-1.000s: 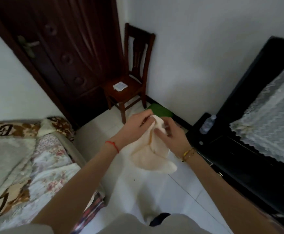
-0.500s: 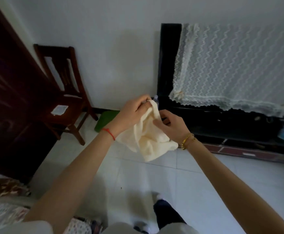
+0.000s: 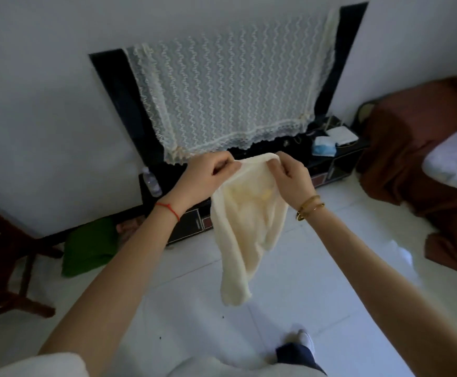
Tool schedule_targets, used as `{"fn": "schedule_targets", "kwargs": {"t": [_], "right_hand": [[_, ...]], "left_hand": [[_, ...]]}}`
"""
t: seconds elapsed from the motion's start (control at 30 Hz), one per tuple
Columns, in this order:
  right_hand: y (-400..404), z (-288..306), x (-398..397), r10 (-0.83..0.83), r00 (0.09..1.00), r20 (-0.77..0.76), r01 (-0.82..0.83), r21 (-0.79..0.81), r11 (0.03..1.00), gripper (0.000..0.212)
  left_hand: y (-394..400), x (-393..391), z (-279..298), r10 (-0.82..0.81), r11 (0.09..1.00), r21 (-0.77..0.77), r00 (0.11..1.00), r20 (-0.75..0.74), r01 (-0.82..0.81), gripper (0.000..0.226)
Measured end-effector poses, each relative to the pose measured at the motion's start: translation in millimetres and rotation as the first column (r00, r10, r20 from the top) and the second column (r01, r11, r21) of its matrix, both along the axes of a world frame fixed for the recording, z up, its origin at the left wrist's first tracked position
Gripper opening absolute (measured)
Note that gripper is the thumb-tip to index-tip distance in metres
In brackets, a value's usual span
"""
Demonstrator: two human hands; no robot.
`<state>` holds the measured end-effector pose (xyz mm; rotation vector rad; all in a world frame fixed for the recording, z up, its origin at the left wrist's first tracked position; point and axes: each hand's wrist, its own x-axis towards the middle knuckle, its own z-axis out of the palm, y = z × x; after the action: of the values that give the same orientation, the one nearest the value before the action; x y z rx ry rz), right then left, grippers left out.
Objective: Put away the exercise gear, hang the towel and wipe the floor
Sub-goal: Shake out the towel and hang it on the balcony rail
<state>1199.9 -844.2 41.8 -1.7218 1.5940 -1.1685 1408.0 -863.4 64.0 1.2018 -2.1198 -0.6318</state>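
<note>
A cream towel (image 3: 246, 240) hangs in front of me, held by its top edge. My left hand (image 3: 208, 175) pinches the left part of that edge and my right hand (image 3: 290, 175) pinches the right part. The two hands are a short way apart at chest height. The cloth droops down over the white tiled floor (image 3: 317, 281). A green mat-like object (image 3: 91, 246) lies on the floor against the wall at the left.
A black TV (image 3: 118, 85) draped with a lace cover (image 3: 230, 91) stands on a low black stand (image 3: 339, 156) straight ahead. A water bottle (image 3: 151, 180) sits on the stand's left end. A dark wooden chair (image 3: 12, 262) is at the left, brown-covered furniture (image 3: 417, 170) at the right.
The view has turned right, from the chair corner to the TV. The hands have drawn apart along the towel's top edge, and the bunched cloth now hangs open.
</note>
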Motion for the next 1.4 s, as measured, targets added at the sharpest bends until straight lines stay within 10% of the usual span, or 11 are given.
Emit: {"fn": "schedule_targets", "kwargs": {"t": [0.37, 0.6, 0.83, 1.03, 1.2, 1.4], "right_hand": [[44.4, 33.6, -235.9, -0.164, 0.978, -0.127, 0.159, -0.051, 0.986, 0.024], [96.9, 23.0, -396.7, -0.364, 0.909, -0.203, 0.369, -0.017, 0.929, 0.017], [164.4, -10.8, -520.1, -0.668, 0.696, -0.264, 0.697, 0.024, 0.717, 0.020], [213.1, -44.1, -597.4, -0.644, 0.646, -0.410, 0.746, 0.519, 0.418, 0.061], [235.1, -60.3, -660.9, -0.776, 0.584, -0.237, 0.563, 0.808, 0.176, 0.082], [237.8, -58.4, -776.6, -0.920, 0.238, 0.311, 0.385, 0.839, 0.384, 0.069]], "left_hand": [[4.4, -254.0, -3.7, -0.237, 0.931, 0.281, 0.971, -0.024, 0.234, 0.042], [28.7, -420.0, -1.9, -0.235, 0.726, 0.517, 0.869, -0.435, 0.454, 0.051], [56.7, -572.8, 2.5, -0.323, 0.677, 0.490, 0.819, -0.474, 0.550, 0.019], [71.8, -693.5, 6.8, -0.334, 0.580, 0.539, 0.782, -0.526, 0.611, 0.052], [83.7, -785.7, 6.8, -0.358, 0.504, 0.555, 0.745, -0.563, 0.662, 0.017], [72.2, -912.6, 6.5, -0.419, 0.418, 0.547, 0.689, -0.592, 0.725, 0.026]]}}
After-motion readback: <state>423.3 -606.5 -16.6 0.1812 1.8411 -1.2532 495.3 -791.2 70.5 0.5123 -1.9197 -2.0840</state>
